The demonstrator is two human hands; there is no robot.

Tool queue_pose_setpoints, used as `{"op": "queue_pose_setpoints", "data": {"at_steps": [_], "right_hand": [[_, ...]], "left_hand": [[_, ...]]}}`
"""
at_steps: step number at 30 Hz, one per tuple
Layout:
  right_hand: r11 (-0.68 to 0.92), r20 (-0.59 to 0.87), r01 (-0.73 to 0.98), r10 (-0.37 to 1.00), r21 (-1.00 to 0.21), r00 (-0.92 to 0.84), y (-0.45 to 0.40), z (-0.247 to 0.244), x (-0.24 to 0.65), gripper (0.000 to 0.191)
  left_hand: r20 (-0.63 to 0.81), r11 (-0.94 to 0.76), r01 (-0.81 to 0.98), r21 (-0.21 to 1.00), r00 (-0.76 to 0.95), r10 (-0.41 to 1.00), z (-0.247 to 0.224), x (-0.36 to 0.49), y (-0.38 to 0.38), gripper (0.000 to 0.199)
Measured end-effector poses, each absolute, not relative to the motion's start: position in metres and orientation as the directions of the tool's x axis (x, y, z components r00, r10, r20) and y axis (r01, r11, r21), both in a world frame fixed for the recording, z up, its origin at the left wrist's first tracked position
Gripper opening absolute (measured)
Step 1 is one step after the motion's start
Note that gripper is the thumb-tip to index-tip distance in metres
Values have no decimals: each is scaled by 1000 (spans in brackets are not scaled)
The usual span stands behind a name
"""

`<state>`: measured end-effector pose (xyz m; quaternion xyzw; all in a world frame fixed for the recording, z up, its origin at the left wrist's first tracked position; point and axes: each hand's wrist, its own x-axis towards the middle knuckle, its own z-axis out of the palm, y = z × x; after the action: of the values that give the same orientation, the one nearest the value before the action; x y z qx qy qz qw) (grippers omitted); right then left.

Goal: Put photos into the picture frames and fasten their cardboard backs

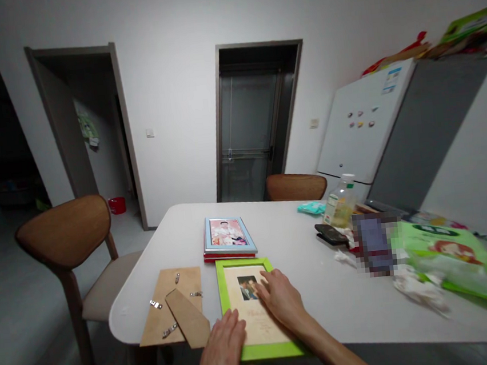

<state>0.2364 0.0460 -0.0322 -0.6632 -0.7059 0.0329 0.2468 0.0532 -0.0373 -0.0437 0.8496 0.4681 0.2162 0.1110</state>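
A lime-green picture frame (270, 350) lies flat near the front edge of the table, with a cream sheet (262, 333) and a small photo (248, 289) inside it. My right hand (282, 299) rests over the sheet and the frame's right side, fingers stretched toward the photo. At the lower left side of the frame lies my left hand (223, 345), fingers extended and thumb apart. Left of it is a brown backing board (184, 277) with metal clips and a stand leg (188, 320). Behind the green frame, a light-blue picture frame (208, 237) sits on a red one (229, 257).
On the white table (292, 241), a bottle (339, 205), a black wallet-like item (331, 234), crumpled tissues (422, 291) and a green package (448, 249) crowd the right side. Wooden chairs stand left (70, 233) and behind (296, 186). A fridge (362, 119) is at the back right.
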Motion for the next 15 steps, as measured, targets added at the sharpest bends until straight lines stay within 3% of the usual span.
{"op": "queue_pose_setpoints", "data": {"at_steps": [4, 8, 12, 15], "right_hand": [[363, 334, 798, 917, -481, -216, 26, -21, 199, 30], [515, 298, 716, 857, -471, -421, 7, -12, 143, 34], [508, 228, 738, 861, -444, -455, 6, -20, 103, 41], [482, 245, 684, 874, -548, -419, 13, -25, 96, 46]], "left_hand": [[410, -435, 847, 305, 295, 863, -58, -7, -36, 57], [404, -208, 943, 258, 91, 910, -71, -62, -27, 52], [376, -175, 940, 293, 55, 925, -73, -83, -17, 43], [397, -198, 923, 330, 54, 916, -65, -81, -14, 40]]}}
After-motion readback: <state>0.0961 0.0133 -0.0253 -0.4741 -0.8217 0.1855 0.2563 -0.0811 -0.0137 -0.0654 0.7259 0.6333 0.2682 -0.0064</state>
